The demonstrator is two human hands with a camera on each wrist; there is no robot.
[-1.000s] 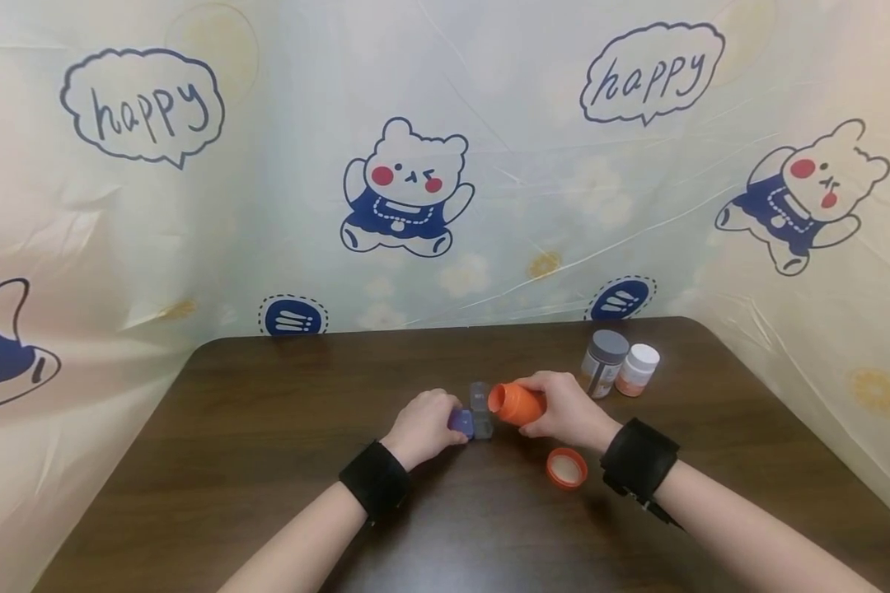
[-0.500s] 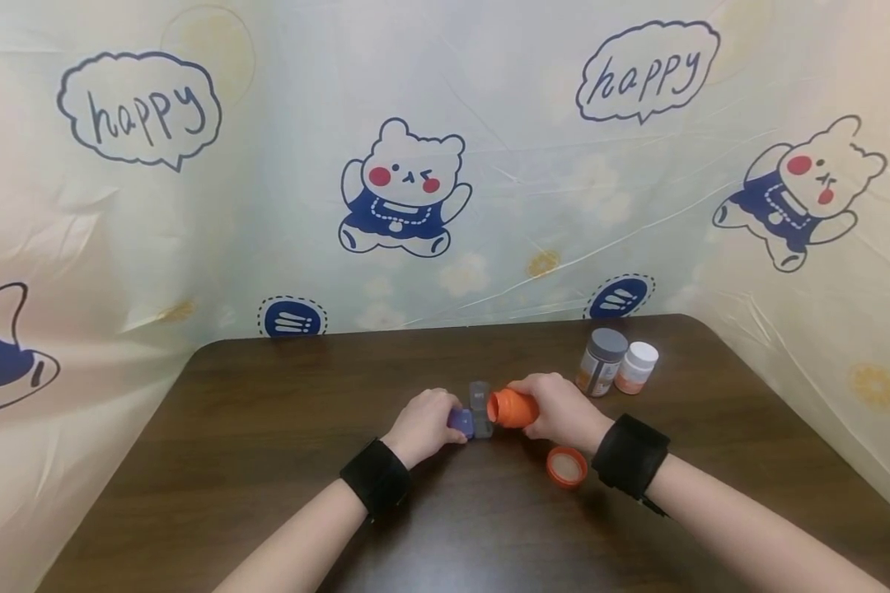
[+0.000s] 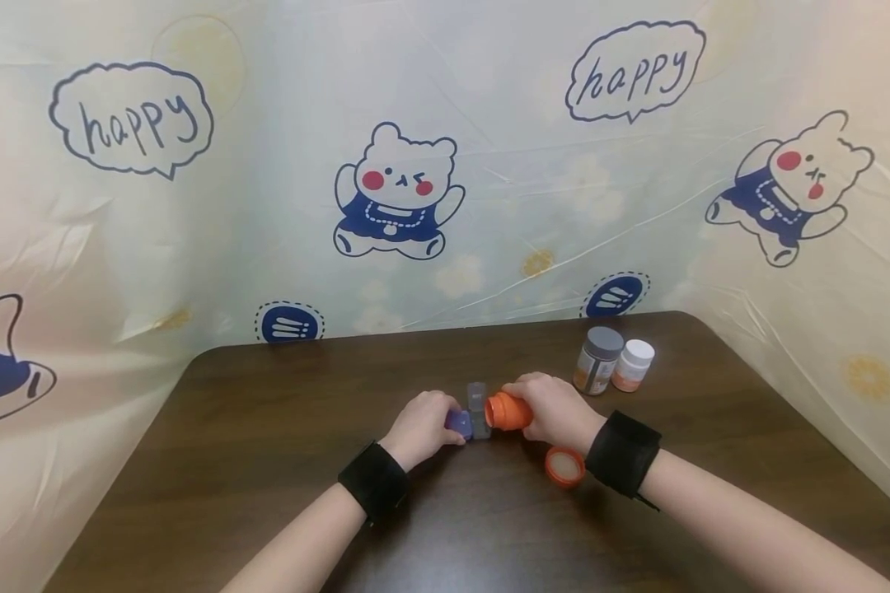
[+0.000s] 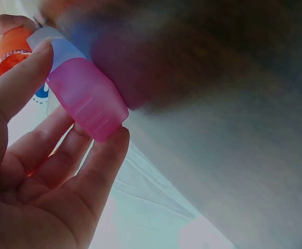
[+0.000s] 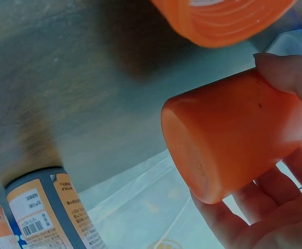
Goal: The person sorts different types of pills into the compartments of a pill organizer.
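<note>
My left hand grips a small pill box on the dark table; one clear lid stands up. In the left wrist view the fingers pinch the pill box at its pink and blue compartments. Fingers of my right hand curl round an orange bottle, which lies tilted on its side with its open mouth right at the box. The bottle's body fills the right wrist view. Its orange cap lies upside down on the table beside my right wrist.
Two closed bottles stand at the back right: one with a grey lid and a smaller one with a white lid. A plastic curtain printed with cartoon bears surrounds the table on three sides.
My right hand has brought the orange bottle leftward, so its mouth now meets the pill box. The left hand has stayed on the box.
</note>
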